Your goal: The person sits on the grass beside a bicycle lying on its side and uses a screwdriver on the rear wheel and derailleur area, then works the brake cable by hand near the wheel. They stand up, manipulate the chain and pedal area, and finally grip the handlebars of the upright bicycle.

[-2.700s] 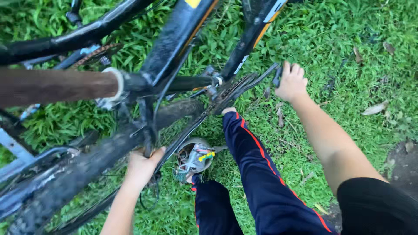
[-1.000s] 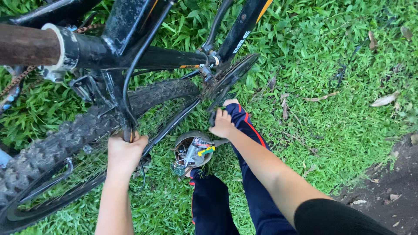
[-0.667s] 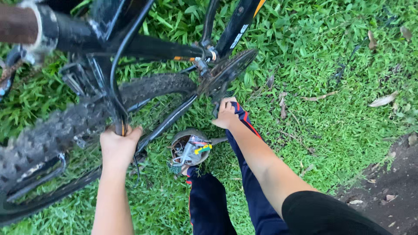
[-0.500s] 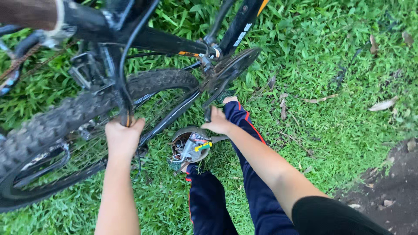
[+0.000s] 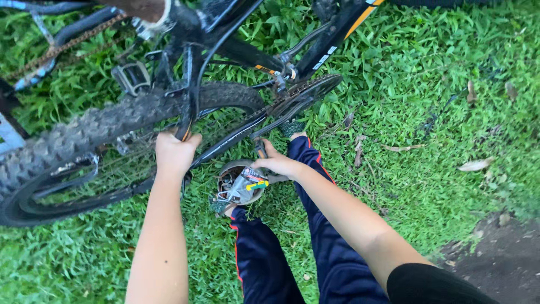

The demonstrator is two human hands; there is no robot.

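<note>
Two hands on bike: left hand (image 5: 175, 152) clamped round black frame tube (image 5: 187, 112) beside knobby tyre (image 5: 112, 121); right hand (image 5: 278, 163) closed on crank arm (image 5: 261, 147) below chainring (image 5: 306, 93). Step looks like turning crank; next needs steady frame hold. Tyre axis runs lower-left to upper-right.

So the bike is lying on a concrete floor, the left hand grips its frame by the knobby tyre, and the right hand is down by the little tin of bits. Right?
Not quite: the head view shows the bike on grass, not concrete. The left hand does grip the frame beside the knobby tyre, and the right hand is beside the small tin.
</note>
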